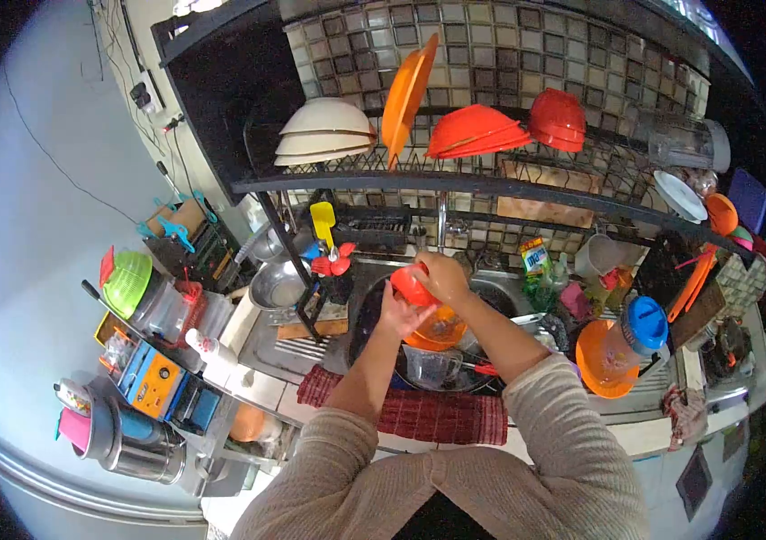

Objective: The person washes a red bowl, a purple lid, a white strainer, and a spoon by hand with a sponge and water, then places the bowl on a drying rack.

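A long black wire dish rack (455, 171) spans the tiled wall, stacked with upturned cream bowls (324, 133) and orange plastic plates (407, 93). Under it lies the dark steel sink (367, 315), with a red checked cloth (428, 416) draped over its front edge. Inside the sink sit a round orange plastic basin (437, 335) and a clear plastic measuring jug (432, 367). The small red plastic bowl (410, 288) is held in the air over the sink, just above the orange basin, between both hands. The right hand (443, 274) curls closed over its upper rim. The left hand (401, 315) lies against its underside with the fingers spread, supporting rather than clasping. The bowl looks light and stiff, unlikely to break, but probably slick if wet, so the rim, pinched between thumb and fingers, seems the surest place to hold it.
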The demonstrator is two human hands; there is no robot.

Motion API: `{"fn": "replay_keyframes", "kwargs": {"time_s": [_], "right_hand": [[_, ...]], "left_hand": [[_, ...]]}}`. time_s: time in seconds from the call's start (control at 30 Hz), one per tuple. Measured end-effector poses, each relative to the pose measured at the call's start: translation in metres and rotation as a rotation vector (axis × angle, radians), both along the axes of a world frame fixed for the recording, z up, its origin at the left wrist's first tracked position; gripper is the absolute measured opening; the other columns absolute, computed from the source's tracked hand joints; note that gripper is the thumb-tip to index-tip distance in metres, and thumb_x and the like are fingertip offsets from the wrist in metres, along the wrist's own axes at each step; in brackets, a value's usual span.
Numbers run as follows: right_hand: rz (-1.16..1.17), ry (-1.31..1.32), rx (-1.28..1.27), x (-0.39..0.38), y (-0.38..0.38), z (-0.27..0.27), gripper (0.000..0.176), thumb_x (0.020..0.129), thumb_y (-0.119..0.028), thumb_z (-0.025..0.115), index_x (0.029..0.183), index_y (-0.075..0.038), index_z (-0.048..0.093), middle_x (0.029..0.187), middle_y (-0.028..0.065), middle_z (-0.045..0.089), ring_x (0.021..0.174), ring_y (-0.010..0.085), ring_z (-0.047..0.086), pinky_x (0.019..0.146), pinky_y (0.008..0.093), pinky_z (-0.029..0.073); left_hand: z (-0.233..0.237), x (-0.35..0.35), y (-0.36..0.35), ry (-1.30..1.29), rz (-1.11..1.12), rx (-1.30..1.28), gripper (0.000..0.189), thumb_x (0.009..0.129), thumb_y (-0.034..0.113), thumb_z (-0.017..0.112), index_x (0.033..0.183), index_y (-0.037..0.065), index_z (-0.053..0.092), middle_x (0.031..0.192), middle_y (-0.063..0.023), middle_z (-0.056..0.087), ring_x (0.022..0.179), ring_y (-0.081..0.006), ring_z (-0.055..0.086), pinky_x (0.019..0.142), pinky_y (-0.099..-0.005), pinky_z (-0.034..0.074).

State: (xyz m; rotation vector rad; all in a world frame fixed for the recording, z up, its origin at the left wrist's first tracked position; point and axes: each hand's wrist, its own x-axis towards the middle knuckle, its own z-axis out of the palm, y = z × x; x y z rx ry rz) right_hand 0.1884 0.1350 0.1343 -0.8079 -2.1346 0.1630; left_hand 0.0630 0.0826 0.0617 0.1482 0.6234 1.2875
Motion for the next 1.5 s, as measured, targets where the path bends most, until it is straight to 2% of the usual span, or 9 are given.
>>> {"fn": "replay_keyframes", "kwargs": {"time_s": [0.07, 0.33, 0.43, 0.67, 0.9, 1.07, 1.13, 1.17, 1.5], "right_hand": [[0.084, -0.079, -0.001, 0.019, -0.009, -0.004, 0.038, 0.078, -0.04, 0.057, 0.075, -0.002, 0.054, 0.075, 0.0194, 0.057, 0.072, 0.0366, 0.057, 0.06, 0.0423, 0.045], [0.281, 0.225, -0.76, 0.083, -0.006, -0.096, 0.029, 0.087, -0.028, 0.054, 0.103, -0.005, 0.056, 0.088, 0.0041, 0.06, 0.078, 0.0156, 0.059, 0.062, 0.0297, 0.052], [0.351, 1.019, -1.333, 0.1, -0.027, -0.084, 0.026, 0.089, -0.021, 0.05, 0.112, -0.009, 0.051, 0.104, 0.0041, 0.057, 0.092, 0.0192, 0.057, 0.07, 0.0334, 0.054], [0.272, 1.889, -1.483, 0.133, -0.037, -0.074, 0.019, 0.09, -0.02, 0.047, 0.103, -0.008, 0.052, 0.1, 0.0067, 0.058, 0.086, 0.0216, 0.059, 0.07, 0.0327, 0.055], [0.468, 1.342, -1.584, 0.184, -0.07, -0.074, 0.025, 0.086, -0.025, 0.054, 0.106, -0.011, 0.05, 0.093, 0.0035, 0.056, 0.086, 0.0199, 0.058, 0.067, 0.0307, 0.051], [0.274, 1.183, -1.529, 0.216, -0.113, -0.051, 0.036, 0.085, -0.024, 0.054, 0.119, -0.02, 0.042, 0.108, 0.0016, 0.045, 0.094, 0.0235, 0.053, 0.078, 0.042, 0.045], [0.249, 1.146, -1.482, 0.228, -0.126, -0.054, 0.034, 0.084, -0.022, 0.055, 0.116, -0.02, 0.044, 0.108, 0.0013, 0.044, 0.094, 0.0211, 0.052, 0.077, 0.04, 0.045], [0.259, 1.131, -1.488, 0.234, -0.135, -0.049, 0.03, 0.083, -0.022, 0.055, 0.112, -0.021, 0.048, 0.107, -0.0002, 0.045, 0.096, 0.0193, 0.05, 0.075, 0.0377, 0.045], [0.236, 1.155, -1.535, 0.27, -0.175, -0.083, 0.019, 0.085, -0.023, 0.052, 0.103, -0.02, 0.052, 0.101, -0.0018, 0.052, 0.088, 0.017, 0.052, 0.073, 0.0344, 0.042]], "left_hand": [[0.011, -0.003, 0.004, -0.16, 0.002, 0.099, 0.063, 0.084, 0.06, 0.033, 0.127, 0.015, 0.036, 0.127, -0.0106, 0.043, 0.115, -0.0328, 0.043, 0.09, -0.0543, 0.038], [0.04, 0.039, 0.046, 0.987, -0.117, 0.143, 0.063, 0.075, 0.061, 0.052, 0.124, 0.025, 0.036, 0.118, -0.0041, 0.048, 0.105, -0.0241, 0.049, 0.08, -0.049, 0.042], [0.061, 0.054, 0.034, 1.17, -0.148, 0.107, 0.056, 0.079, 0.057, 0.051, 0.116, 0.018, 0.042, 0.092, -0.0001, 0.051, 0.081, -0.0181, 0.05, 0.07, -0.0412, 0.044], [0.045, 0.056, 0.036, 1.541, -0.487, 0.197, 0.061, 0.081, 0.059, 0.045, 0.121, 0.013, 0.046, 0.111, -0.0098, 0.057, 0.093, -0.0206, 0.057, 0.078, -0.037, 0.045], [0.08, 0.068, -0.007, 0.672, -0.404, 0.274, 0.045, 0.082, 0.042, 0.057, 0.114, 0.012, 0.05, 0.109, -0.0004, 0.058, 0.097, -0.0129, 0.056, 0.084, -0.0299, 0.043], [0.137, 0.067, -0.045, 1.348, -0.399, 0.417, 0.036, 0.083, 0.033, 0.059, 0.107, 0.006, 0.056, 0.097, -0.0034, 0.063, 0.086, -0.015, 0.06, 0.074, -0.0305, 0.047], [0.162, 0.079, -0.069, 2.424, -0.4, 0.542, 0.039, 0.08, 0.038, 0.06, 0.105, 0.008, 0.057, 0.1, -0.0035, 0.06, 0.087, -0.0165, 0.058, 0.071, -0.0329, 0.047], [0.162, 0.069, -0.065, 2.425, -0.401, 0.537, 0.039, 0.08, 0.038, 0.06, 0.105, 0.008, 0.057, 0.1, -0.0035, 0.06, 0.087, -0.0165, 0.058, 0.071, -0.0329, 0.047], [0.214, -0.027, -0.12, 1.476, -0.357, 0.191, 0.036, 0.081, 0.028, 0.062, 0.111, 0.011, 0.052, 0.093, 0.0013, 0.06, 0.084, -0.0108, 0.058, 0.07, -0.0273, 0.048]]}}
